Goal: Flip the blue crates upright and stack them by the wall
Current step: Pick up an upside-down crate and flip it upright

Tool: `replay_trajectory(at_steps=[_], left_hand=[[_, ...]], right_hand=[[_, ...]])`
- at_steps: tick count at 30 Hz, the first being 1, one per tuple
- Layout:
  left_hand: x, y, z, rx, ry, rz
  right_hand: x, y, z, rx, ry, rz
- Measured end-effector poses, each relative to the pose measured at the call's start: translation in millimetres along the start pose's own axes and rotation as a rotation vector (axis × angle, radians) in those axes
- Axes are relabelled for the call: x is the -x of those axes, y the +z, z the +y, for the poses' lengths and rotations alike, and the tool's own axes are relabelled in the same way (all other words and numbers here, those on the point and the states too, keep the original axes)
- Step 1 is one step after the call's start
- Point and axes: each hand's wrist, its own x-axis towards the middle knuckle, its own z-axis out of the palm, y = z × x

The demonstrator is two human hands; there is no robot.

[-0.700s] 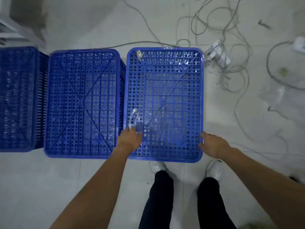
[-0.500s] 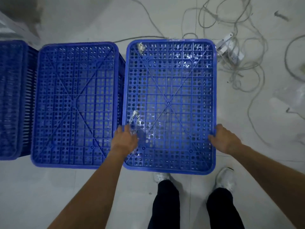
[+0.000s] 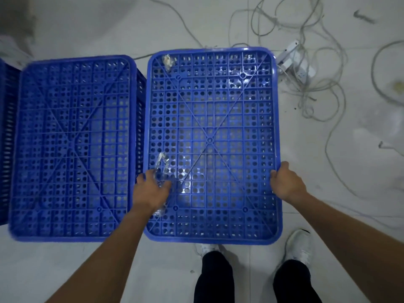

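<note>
Two hands clamp one inverted blue crate (image 3: 209,141), shown from above with its perforated base uppermost. The left hand (image 3: 150,191) curls its fingers (image 3: 141,178) over the near-left rim with the thumb lying on the base. The right hand (image 3: 286,182) wraps the opposite rim, fingers bent round the edge.

Hazards, as judged from this view:
- **Slipping grip.** Crumpled clear film (image 3: 161,165) lies under and just ahead of the left thumb, and slick plastic there could let the grip slide as the crate turns.
- **Pinching or catching.** The neighbouring crate (image 3: 72,145), also base-up, stands just beside the left fingers, so the narrow gap could pinch them or catch the swinging rim.
- **Snagging.** Loose cables (image 3: 306,88) and a power strip (image 3: 293,60) lie beyond the right fingers, near the far corner — a wide flip could snag them.

The crate is a rigid moulded grid with round holes, diagonal ribs and rounded corners. It looks light but broad, hence the two-handed hold. A third crate (image 3: 5,138) shows at the far left edge, its orientation unclear. No crate here has been turned upright yet.
</note>
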Motion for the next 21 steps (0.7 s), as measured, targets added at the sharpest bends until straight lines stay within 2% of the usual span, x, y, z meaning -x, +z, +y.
replay_trajectory(at_steps=[9, 21], left_hand=[[28.6, 26.2, 33.1, 0.008, -0.022, -0.087], [81.7, 109.8, 114.1, -0.022, 0.059, -0.11]], right_hand=[[-8.1, -21.4, 47.6, -0.053, -0.051, 0.033], [-30.4, -78.4, 153.3, -0.019, 0.027, 0.024]])
